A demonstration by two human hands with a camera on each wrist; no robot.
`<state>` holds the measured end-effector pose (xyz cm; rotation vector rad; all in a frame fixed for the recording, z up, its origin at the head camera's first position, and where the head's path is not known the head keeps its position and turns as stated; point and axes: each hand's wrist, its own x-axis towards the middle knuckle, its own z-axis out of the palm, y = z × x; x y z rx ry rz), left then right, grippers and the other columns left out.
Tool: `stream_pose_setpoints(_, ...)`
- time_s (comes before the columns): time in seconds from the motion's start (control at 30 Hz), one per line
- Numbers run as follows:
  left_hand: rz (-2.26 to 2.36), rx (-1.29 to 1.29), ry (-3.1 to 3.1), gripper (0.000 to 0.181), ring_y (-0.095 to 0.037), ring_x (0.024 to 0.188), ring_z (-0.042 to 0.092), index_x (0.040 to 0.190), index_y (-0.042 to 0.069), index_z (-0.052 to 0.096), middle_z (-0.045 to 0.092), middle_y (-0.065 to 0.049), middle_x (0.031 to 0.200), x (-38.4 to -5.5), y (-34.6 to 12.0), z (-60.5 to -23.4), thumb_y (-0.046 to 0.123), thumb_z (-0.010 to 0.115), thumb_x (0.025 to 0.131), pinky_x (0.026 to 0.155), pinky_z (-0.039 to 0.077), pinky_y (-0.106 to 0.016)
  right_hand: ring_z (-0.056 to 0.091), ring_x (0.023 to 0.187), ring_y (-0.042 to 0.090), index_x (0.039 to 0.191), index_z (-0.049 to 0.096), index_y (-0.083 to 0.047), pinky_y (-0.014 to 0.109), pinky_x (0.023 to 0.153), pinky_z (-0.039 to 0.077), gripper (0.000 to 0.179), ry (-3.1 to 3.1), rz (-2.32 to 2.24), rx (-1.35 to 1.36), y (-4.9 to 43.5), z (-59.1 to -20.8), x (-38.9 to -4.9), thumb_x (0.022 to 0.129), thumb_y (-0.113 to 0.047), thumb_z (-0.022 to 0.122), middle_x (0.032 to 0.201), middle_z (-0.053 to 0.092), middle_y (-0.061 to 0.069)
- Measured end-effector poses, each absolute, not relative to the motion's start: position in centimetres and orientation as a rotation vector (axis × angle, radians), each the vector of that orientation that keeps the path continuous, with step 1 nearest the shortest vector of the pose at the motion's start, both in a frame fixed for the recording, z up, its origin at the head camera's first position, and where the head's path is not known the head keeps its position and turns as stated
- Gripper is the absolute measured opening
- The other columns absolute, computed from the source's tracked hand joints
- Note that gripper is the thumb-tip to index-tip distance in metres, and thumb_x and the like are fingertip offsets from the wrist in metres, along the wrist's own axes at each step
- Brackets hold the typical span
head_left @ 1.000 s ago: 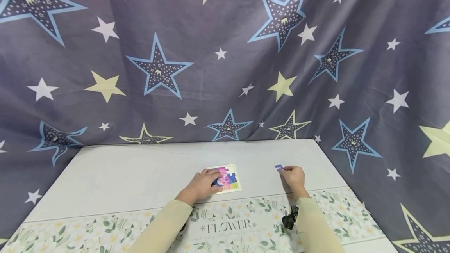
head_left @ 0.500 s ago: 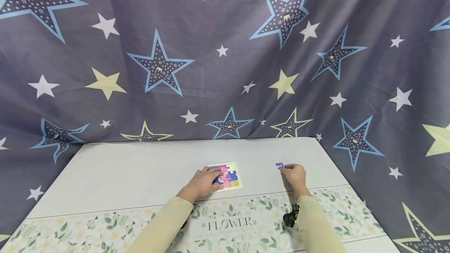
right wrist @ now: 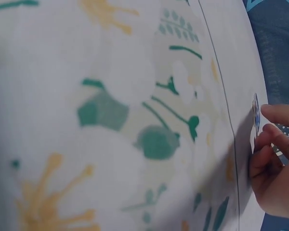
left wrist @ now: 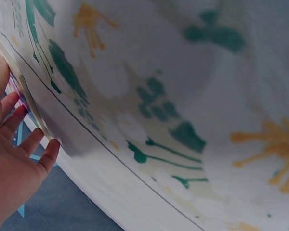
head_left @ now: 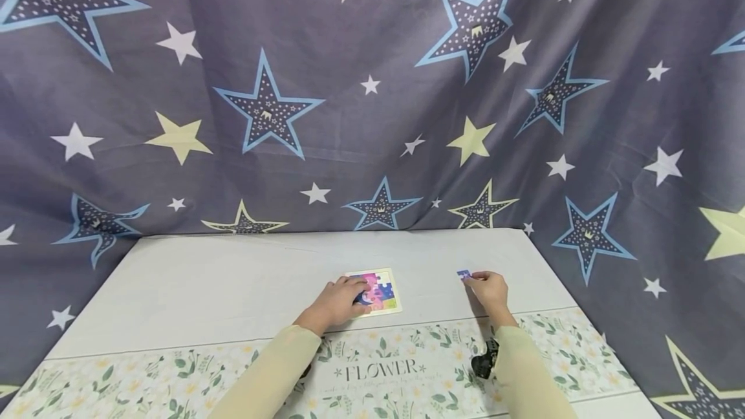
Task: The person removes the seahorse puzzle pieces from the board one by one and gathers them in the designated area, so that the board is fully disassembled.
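Observation:
My left hand (head_left: 336,302) rests on the left part of a small framed jigsaw puzzle (head_left: 388,306), with pink, blue and green pieces and a pale gap toward its upper right. In the left wrist view, the fingers of the left hand (left wrist: 14,168) spread over the puzzle's frame (left wrist: 26,91), and some fingertips lie at its edge. Off to the right, my right hand (head_left: 490,293) pinches a small blue-purple jigsaw piece (head_left: 462,274) with a white shape on it. The right wrist view has the piece (right wrist: 256,113) nearly edge-on at the fingertips.
Beneath both hands is a table with a white cover (head_left: 244,290) and a flower-printed band (head_left: 192,374) along its near side. A dark curtain with stars (head_left: 326,167) hangs behind it and on the right. A black wrist device (head_left: 484,362) sits at the right sleeve.
The view shifts slightly. Both hands stay almost in place, the left on the puzzle and the right holding the jigsaw piece.

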<state>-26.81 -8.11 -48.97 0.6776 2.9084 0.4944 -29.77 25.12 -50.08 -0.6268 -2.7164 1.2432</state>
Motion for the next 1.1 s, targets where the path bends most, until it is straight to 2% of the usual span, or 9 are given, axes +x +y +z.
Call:
stream_pose_setpoints(0.33,0.460,0.652,2.918,0.054,-0.029,0.130,0.042,0.133,0.015,0.052,0.049,-0.007,0.139,-26.5,-7.9,-48.8,0.046,0.057,0.090,0.103,0.038,-0.052,0.058,0.083,0.026,0.103,0.067,0.001,0.027,0.063,0.046,0.030,-2.689,1.231,-0.474,23.6,-49.8,-29.8,0.085,-0.022,0.064,0.100,0.065,0.020)
stream_pose_setpoints(0.53,0.464,0.659,2.933,0.054,-0.030,0.130,0.043,0.133,0.013,0.051,0.049,-0.008,0.138,-26.4,-7.9,-48.8,0.044,0.058,0.090,0.103,0.038,-0.053,0.058,0.070,0.019,0.103,0.067,0.002,0.023,0.056,0.045,0.030,-2.689,1.297,-0.380,21.5,-49.2,-29.9,0.086,-0.022,0.063,0.094,0.065,0.018)
stream_pose_setpoints(0.77,0.476,0.674,2.948,0.056,-0.031,0.131,0.041,0.134,0.011,0.051,0.048,-0.009,0.140,-26.4,-7.9,-49.2,0.045,0.058,0.090,0.103,0.038,-0.054,0.058,0.061,0.017,0.106,0.066,0.002,0.023,0.050,0.049,0.029,-2.696,1.445,-0.307,19.1,-49.0,-30.0,0.087,-0.020,0.063,0.088,0.063,0.014)
stream_pose_setpoints(0.93,0.489,0.649,2.943,0.055,-0.029,0.132,0.041,0.133,0.011,0.051,0.049,-0.010,0.139,-26.2,-7.9,-49.1,0.045,0.058,0.090,0.104,0.038,-0.053,0.050,0.050,0.011,0.106,0.066,0.001,0.021,0.045,0.045,0.028,-2.687,1.459,-0.223,17.7,-49.4,-30.1,0.085,-0.018,0.065,0.076,0.059,0.008)
stream_pose_setpoints(1.1,0.514,0.611,2.938,0.056,-0.030,0.133,0.040,0.134,0.011,0.051,0.048,-0.010,0.140,-26.0,-8.1,-48.9,0.044,0.059,0.089,0.107,0.035,-0.053,0.050,0.049,0.012,0.107,0.066,0.001,0.022,0.045,0.046,0.028,-2.709,1.466,-0.188,16.2,-49.4,-30.1,0.085,-0.018,0.065,0.077,0.059,0.008)
